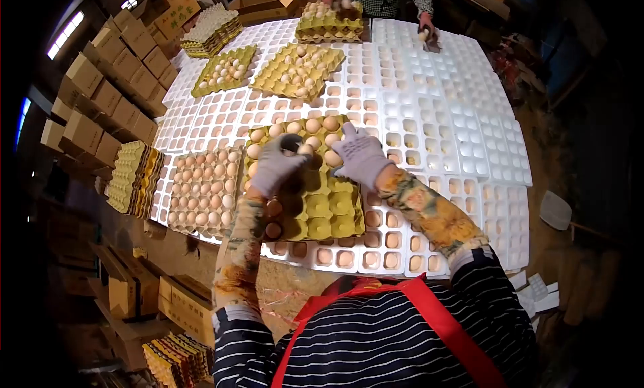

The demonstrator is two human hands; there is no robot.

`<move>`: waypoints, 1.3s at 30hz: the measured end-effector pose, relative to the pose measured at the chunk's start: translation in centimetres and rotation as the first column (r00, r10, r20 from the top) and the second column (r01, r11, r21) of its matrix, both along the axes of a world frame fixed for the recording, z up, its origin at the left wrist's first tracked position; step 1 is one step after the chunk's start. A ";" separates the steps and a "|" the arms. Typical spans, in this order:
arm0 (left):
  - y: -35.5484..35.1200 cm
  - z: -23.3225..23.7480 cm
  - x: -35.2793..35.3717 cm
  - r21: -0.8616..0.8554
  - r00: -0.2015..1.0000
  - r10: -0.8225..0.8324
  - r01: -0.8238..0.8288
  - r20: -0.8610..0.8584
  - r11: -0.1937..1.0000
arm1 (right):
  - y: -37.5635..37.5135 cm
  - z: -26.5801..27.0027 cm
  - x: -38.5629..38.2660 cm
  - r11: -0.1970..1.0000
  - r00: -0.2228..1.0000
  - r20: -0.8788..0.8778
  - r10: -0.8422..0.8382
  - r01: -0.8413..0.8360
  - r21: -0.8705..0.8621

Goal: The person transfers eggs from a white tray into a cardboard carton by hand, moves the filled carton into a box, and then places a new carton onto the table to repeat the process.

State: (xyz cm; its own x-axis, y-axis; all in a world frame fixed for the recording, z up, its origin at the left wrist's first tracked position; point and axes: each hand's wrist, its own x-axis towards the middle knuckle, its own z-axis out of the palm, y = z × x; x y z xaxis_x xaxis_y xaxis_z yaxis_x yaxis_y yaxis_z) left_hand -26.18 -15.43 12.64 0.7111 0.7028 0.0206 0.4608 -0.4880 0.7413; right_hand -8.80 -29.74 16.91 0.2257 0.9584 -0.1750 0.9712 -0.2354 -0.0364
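A yellow-green pulp egg tray (330,217) lies before me, with eggs in its far rows and bare cups at its near right. My left hand (278,163), in a pale glove, is curled over the tray with an egg (306,149) at its fingertips. Opposite it, my gloved right hand (360,152) has its thumb and fingers around another egg (333,158) at the tray's right side. To the left sits a full tray of brown eggs (204,190). White foam egg trays (463,143) spread under and around these, many cups on the left and near side holding eggs.
Two part-filled pulp trays (295,69) lie farther off. Across the table, another person's hand (428,35) hovers over the foam trays beside a tray stack (330,29). Stacked pulp trays (134,180) and cardboard boxes (87,139) stand along the left.
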 end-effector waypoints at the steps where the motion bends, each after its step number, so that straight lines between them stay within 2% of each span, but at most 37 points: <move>1: 0.1 0.8 -1.0 -0.370 0.953 0.139 -0.031 0.269 0.928 | 0.5 0.1 0.2 1.000 1.000 -0.005 0.000 0.000 0.005; 2: 0.2 1.6 -1.9 -0.681 0.822 0.353 0.055 0.446 0.731 | 1.0 0.0 0.5 1.000 0.999 -0.043 0.016 -0.017 -0.015; 3: 0.2 1.5 -2.5 -0.775 0.677 0.445 0.309 0.587 0.552 | 1.3 -0.3 0.8 0.999 0.996 -0.080 0.031 -0.034 -0.038; 4: 0.5 1.4 -2.8 -0.726 0.649 0.377 0.426 0.661 0.541 | 0.9 -1.0 1.4 0.999 0.996 -0.081 0.029 -0.032 -0.042; 6: 1.6 0.9 -0.5 -0.544 0.827 0.209 0.133 0.521 0.828 | -0.9 -3.3 3.4 0.948 0.869 -0.494 -0.031 0.182 0.261; 7: 2.6 0.7 0.8 -0.082 0.960 -0.076 0.102 0.271 0.991 | -1.4 -5.8 4.6 0.891 0.694 -0.718 0.062 0.286 0.353; 8: 3.0 0.0 2.3 0.385 0.973 -0.206 0.230 -0.102 0.894 | -2.4 -7.9 5.1 0.859 0.223 -0.968 0.111 0.469 0.207; 9: 0.9 1.7 4.3 0.459 0.926 -0.095 0.268 -0.366 0.847 | -4.5 -7.9 5.2 0.853 -0.236 -0.959 0.158 0.522 0.012; 10: -1.3 3.4 6.0 0.516 0.807 0.049 0.329 -0.589 0.791 | -7.0 -7.9 5.2 0.853 -0.639 -0.739 0.214 0.490 -0.178; 11: -0.4 1.5 7.2 0.526 0.789 0.045 0.364 -0.612 0.768 | -9.1 -10.1 6.0 0.844 -0.722 -0.660 0.205 0.472 -0.254; 12: 1.3 1.3 8.0 0.435 0.741 -0.038 0.434 -0.670 0.789 | -11.2 -12.8 7.2 0.839 -0.795 -0.571 0.206 0.444 -0.315; 13: 1.5 2.9 8.5 0.353 0.705 -0.091 0.458 -0.703 0.816 | -13.6 -10.8 7.8 0.770 -0.702 -0.682 0.206 0.546 -0.329; 14: 2.5 2.9 7.7 0.317 0.829 -0.257 0.449 -0.496 0.835 | -16.1 -9.0 8.4 0.693 -0.599 -0.782 0.173 0.638 -0.335; 15: 4.3 2.9 8.1 0.165 0.786 -0.343 0.483 -0.514 0.860 | -17.9 -10.8 10.9 0.647 -0.516 -0.847 0.131 0.692 -0.321; 16: 5.6 2.1 7.5 0.122 0.872 -0.252 0.329 -0.419 0.936 | -19.3 -12.6 13.5 0.604 -0.429 -0.899 0.081 0.739 -0.298; 17: 3.6 4.5 7.6 -0.089 0.937 -0.170 0.150 -0.305 0.985 | -20.4 -13.0 15.6 0.541 -0.217 -0.976 -0.028 0.818 -0.197; 18: 1.2 7.5 8.3 -0.307 0.976 -0.048 -0.020 -0.214 0.952 | -20.8 -13.4 17.5 0.494 0.001 -0.989 -0.146 0.866 -0.072; 19: -0.4 6.1 9.7 -0.154 0.994 -0.093 0.085 -0.049 0.984 | -20.7 -13.8 18.9 0.504 0.361 -0.848 -0.387 0.853 0.133; 20: -2.4 4.6 11.1 0.009 0.982 -0.158 0.158 0.104 0.987 | -20.1 -13.2 19.9 0.600 0.618 -0.625 -0.477 0.748 0.282; 22: -11.5 5.2 17.4 0.344 0.956 -0.267 0.292 -0.118 0.892 | -18.6 -14.3 22.1 0.739 0.713 -0.458 -0.531 0.654 0.160; 23: -13.9 2.9 20.5 0.258 0.933 -0.256 0.320 -0.252 0.912 | -18.1 -14.8 22.8 0.748 0.715 -0.471 -0.517 0.645 0.157; 25: -16.7 -3.4 25.9 0.245 0.885 -0.221 0.340 -0.410 0.908 | -17.0 -15.7 24.0 0.751 0.787 -0.443 -0.429 0.584 0.310; 26: -17.1 -5.7 27.7 0.207 0.858 -0.194 0.323 -0.475 0.923 | -16.3 -15.7 24.7 0.754 0.787 -0.453 -0.419 0.579 0.309; 28: -16.9 -7.2 28.9 0.190 0.854 -0.156 0.282 -0.496 0.941 | -14.9 -15.1 25.8 0.825 0.870 -0.360 -0.336 0.456 0.333; 30: -15.7 -8.8 30.0 0.171 0.845 -0.123 0.244 -0.520 0.954 | -13.9 -15.1 26.6 0.844 0.881 -0.354 -0.314 0.430 0.319; 32: -13.8 -10.2 30.7 0.171 0.969 -0.129 0.166 -0.211 0.971 | -13.3 -15.0 27.5 0.872 0.792 -0.526 -0.309 0.457 0.177; 33: -14.3 -8.5 31.9 0.207 0.931 -0.147 0.225 -0.336 0.952 | -13.3 -14.9 27.8 0.868 0.798 -0.524 -0.298 0.455 0.200; 34: -13.5 -9.2 32.4 0.207 0.929 -0.138 0.219 -0.343 0.954 | -13.0 -15.2 28.3 0.871 0.796 -0.531 -0.290 0.450 0.198; 36: -11.4 -10.7 33.4 0.161 0.877 -0.254 0.342 -0.408 0.926 | -12.3 -15.9 29.6 0.800 0.787 -0.561 -0.256 0.498 0.334; 37: -10.4 -11.0 33.8 0.010 0.971 -0.100 0.104 -0.220 0.995 | -11.9 -15.8 30.0 0.730 0.771 -0.605 -0.197 0.527 0.434; 38: -9.7 -11.4 34.3 0.023 0.981 0.122 -0.120 -0.149 0.993 | -10.9 -16.6 30.6 0.734 0.767 -0.613 -0.189 0.525 0.431; 39: -9.7 -12.5 34.2 0.080 0.987 0.161 -0.162 0.020 0.984 | -9.5 -17.8 31.0 0.621 0.569 -0.821 -0.042 0.659 0.425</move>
State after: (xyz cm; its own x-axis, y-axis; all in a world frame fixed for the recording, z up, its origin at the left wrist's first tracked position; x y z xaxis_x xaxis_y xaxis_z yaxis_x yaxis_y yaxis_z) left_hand 8.04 -25.08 0.12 0.5876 0.8041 0.0905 0.5290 -0.4664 0.7089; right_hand 22.25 -39.24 -0.87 0.6740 0.7223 0.1550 0.3794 -0.1585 -0.9115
